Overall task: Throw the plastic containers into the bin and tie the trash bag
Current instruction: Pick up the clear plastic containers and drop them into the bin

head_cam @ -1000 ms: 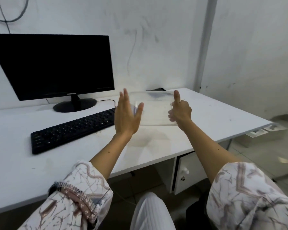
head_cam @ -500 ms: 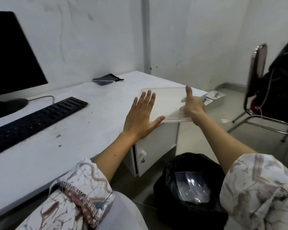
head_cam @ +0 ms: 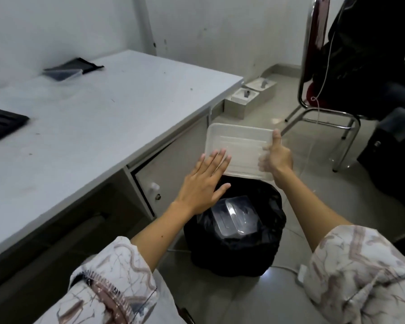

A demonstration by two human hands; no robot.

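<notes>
Clear plastic container [head_cam: 237, 149] held above black-bagged bin [head_cam: 234, 249]; another container [head_cam: 235, 216] inside.

White bench [head_cam: 108, 108] bearing a keyboard [head_cam: 0, 125] and a lidded container [head_cam: 62, 73]; tiled floor [head_cam: 297, 188] carrying the black-bagged bin [head_cam: 234, 253], boxes [head_cam: 248, 97], chair [head_cam: 320, 73].

A white desk [head_cam: 108, 108] bears a keyboard [head_cam: 0, 125]; a chair [head_cam: 318, 73] stands nearby.
</notes>
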